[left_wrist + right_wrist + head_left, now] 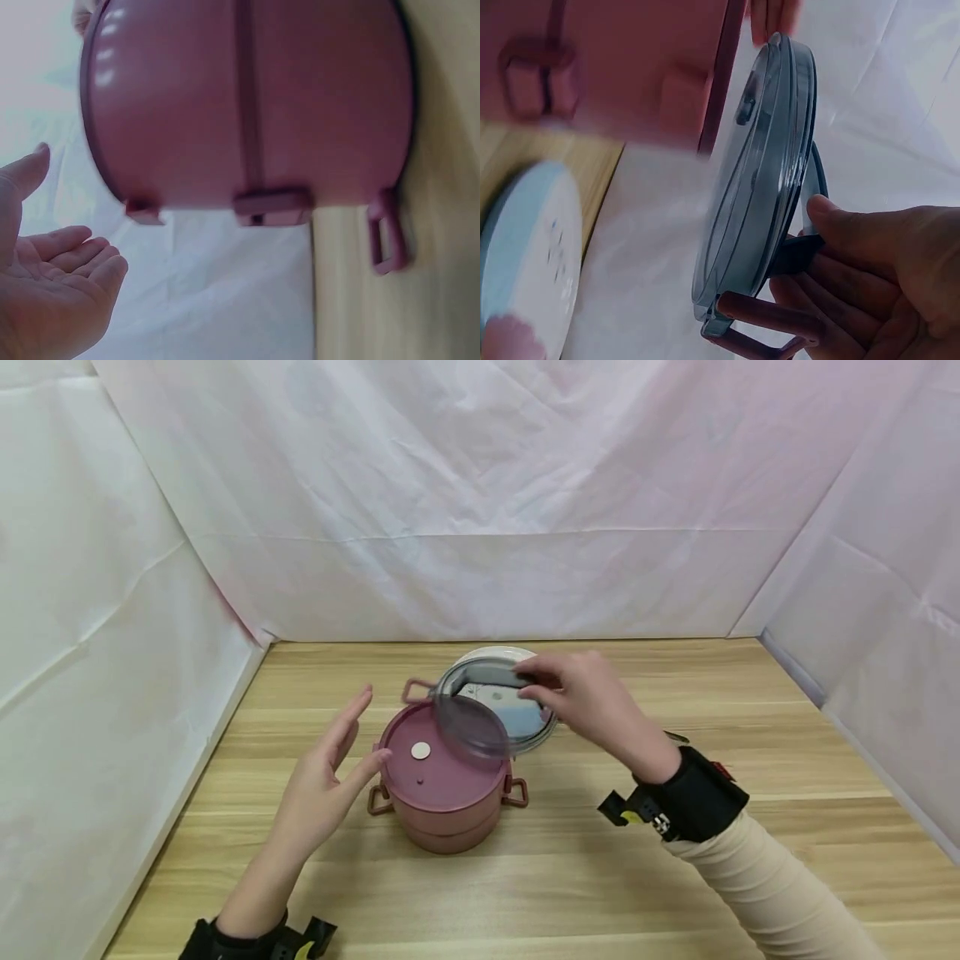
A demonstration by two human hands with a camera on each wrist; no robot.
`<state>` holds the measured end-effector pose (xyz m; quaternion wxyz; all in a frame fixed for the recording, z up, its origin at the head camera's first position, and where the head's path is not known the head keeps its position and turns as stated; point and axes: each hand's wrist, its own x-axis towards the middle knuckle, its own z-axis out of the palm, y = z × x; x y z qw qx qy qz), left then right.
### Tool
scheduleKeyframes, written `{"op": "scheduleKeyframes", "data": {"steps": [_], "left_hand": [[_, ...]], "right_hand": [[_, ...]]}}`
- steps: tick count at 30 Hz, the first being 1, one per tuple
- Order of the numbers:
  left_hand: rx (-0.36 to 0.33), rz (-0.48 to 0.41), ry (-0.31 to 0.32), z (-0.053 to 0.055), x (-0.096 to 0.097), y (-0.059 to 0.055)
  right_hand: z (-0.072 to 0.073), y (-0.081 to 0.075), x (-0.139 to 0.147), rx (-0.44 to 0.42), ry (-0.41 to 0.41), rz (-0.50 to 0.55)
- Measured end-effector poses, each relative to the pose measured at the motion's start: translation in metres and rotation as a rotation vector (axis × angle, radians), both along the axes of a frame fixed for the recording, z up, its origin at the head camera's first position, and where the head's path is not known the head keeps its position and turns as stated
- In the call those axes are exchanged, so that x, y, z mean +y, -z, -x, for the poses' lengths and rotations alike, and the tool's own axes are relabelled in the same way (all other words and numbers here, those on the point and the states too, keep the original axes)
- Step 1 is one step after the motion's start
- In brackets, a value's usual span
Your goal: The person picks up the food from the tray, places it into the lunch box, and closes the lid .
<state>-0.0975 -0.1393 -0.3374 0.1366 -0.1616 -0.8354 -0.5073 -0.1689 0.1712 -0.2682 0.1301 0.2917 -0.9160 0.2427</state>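
Note:
A round, dusty-pink lunch box [447, 817] stands upright on the table, its flat pink inner cover [431, 777] bearing a white disc. My right hand [596, 706] grips the dark handle of a see-through grey lid [780, 172]. That lid hangs tilted above the box's far right edge, and a pink loop clip [769, 315] juts from its rim. On the box's left side, my left hand [318, 793] has its fingers extended and thumb spread. Its thumb tip lies by the cover's edge; whether they touch, I cannot tell. In the left wrist view, the box [172, 112] appears apart from the hand's fingers.
Behind the box, partly hidden by the lid, a white and light-blue plate [536, 262] with a printed pattern rests on the wood-grain table [570, 893]. Pink loop clips [516, 792] stick out from the box's sides. White cloth [480, 568] encloses the back and both sides.

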Motion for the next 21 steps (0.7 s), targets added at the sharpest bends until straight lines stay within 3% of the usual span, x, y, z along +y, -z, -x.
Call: {"op": "scheduleKeyframes", "data": {"steps": [6, 15, 21], "left_hand": [[0.022, 0.091, -0.002, 0.0, -0.01, -0.006], [0.029, 0.14, -0.01, -0.001, -0.018, -0.004], [0.012, 0.191, -0.021, 0.001, -0.018, -0.002]], "right_hand": [[-0.014, -0.002, -0.029, 0.014, -0.12, -0.029], [-0.023, -0.001, -0.048, 0.018, -0.146, -0.086], [-0.027, 0.005, -0.038, 0.015, -0.168, -0.067]]}}
